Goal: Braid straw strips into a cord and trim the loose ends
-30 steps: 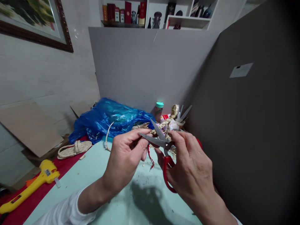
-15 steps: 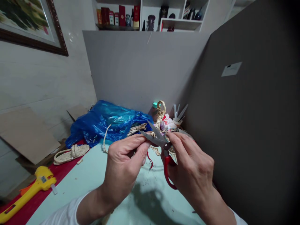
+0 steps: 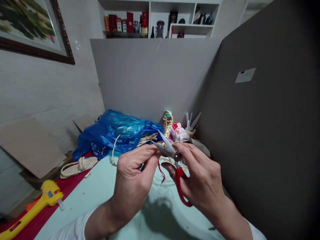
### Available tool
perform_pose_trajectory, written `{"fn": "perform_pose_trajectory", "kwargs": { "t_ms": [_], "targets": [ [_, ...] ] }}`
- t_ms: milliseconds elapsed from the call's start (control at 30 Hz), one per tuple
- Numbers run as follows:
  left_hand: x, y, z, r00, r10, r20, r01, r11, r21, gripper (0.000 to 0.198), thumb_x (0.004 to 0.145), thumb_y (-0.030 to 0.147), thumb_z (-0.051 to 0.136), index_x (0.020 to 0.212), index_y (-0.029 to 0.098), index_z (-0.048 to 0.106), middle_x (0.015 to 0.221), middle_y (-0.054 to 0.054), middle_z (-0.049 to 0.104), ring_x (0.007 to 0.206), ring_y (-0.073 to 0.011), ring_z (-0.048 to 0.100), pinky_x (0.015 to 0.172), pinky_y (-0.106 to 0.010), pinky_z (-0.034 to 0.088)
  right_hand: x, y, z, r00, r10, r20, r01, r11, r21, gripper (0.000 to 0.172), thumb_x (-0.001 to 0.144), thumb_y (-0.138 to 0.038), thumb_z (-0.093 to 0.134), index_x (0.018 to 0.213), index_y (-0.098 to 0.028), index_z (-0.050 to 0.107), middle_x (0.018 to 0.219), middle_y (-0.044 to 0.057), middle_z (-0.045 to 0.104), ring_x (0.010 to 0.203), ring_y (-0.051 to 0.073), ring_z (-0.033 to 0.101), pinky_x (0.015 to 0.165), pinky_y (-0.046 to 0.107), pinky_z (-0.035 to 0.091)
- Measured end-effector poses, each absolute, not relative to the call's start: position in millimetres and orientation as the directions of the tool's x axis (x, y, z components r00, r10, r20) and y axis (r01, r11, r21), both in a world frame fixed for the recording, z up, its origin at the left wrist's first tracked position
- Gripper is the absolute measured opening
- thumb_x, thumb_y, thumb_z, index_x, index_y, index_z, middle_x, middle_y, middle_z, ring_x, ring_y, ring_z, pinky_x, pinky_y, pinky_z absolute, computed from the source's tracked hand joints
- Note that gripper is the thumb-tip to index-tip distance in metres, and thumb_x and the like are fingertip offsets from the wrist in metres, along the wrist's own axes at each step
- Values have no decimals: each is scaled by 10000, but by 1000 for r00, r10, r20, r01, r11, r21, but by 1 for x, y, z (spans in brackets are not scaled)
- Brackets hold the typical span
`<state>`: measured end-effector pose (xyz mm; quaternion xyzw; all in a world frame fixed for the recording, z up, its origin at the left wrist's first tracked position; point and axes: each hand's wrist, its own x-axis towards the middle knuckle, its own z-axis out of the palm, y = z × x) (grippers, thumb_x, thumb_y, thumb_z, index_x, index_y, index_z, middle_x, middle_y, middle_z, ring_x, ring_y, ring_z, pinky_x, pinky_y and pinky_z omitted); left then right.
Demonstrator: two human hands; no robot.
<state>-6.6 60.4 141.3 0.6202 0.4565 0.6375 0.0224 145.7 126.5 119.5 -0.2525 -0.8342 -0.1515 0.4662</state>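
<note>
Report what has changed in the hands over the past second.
The braided, pale straw strip has swung left: its looped end, earlier right of the green-lidded jar, now stands before it. Nothing was let go. The left hand still holds the strip's near end; the right hand still grips the red-handled metal scissors, blades open.

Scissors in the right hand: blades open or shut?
Open. The scissors show two blades spread in a V from the pivot, their tips well apart, while the right hand grips the red handle.
</note>
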Motion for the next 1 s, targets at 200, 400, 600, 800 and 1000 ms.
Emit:
{"fn": "perform_pose_trajectory", "kwargs": {
  "t_ms": [200, 400, 600, 800, 1000],
  "targets": [
    [-6, 61, 137, -209, 549, 809, 604, -579, 548, 254, 820, 30, 585, 895, 181, 776, 664, 13, 658, 565, -93, 554, 662, -198, 524, 144, 128, 118, -413, 214, 885, 625, 773, 104, 349, 802, -184, 602, 1125, -58, 646, 1054, 140, 707, 939, 258, 675, 771, 330, 523],
    [-4, 64, 134, -246, 567, 786, 607, -542, 581, 250, 828, 54, 600, 940, 189, 778, 773, -3, 729, 653, -101, 619, 695, -189, 536, 143, 136, 111, -420, 197, 886, 643, 754, 137, 276, 863, -149, 537, 1087, -49, 664, 1000, 143, 719, 897, 234, 677, 736, 295, 491],
    [-4, 66, 134, -293, 667, 685, 489, -512, 707, 240, 830, 86, 607, 961, 187, 780, 914, -33, 768, 819, -145, 690, 795, -229, 550, 145, 144, 108, -421, 202, 884, 661, 736, 146, 206, 896, -145, 506, 996, -87, 676, 827, 86, 706, 694, 174, 643, 591, 274, 418],
    [-5, 65, 137, -318, 765, 560, 345, -457, 820, 212, 841, 163, 619, 979, 186, 778, 907, -47, 765, 818, -168, 681, 789, -276, 548, 153, 149, 116, -348, 193, 917, 667, 739, 98, 204, 877, -253, 611, 1018, -116, 668, 880, 60, 708, 751, 160, 657, 625, 246, 424],
    [-6, 67, 139, -352, 769, 533, 297, -449, 843, 208, 826, 163, 630, 954, 205, 788, 633, 7, 656, 509, -81, 474, 489, -203, 407, 153, 146, 120, -380, 190, 905, 651, 750, 116, 281, 820, -273, 657, 1052, -114, 655, 934, 73, 701, 803, 187, 655, 658, 260, 457]
  ]
}}
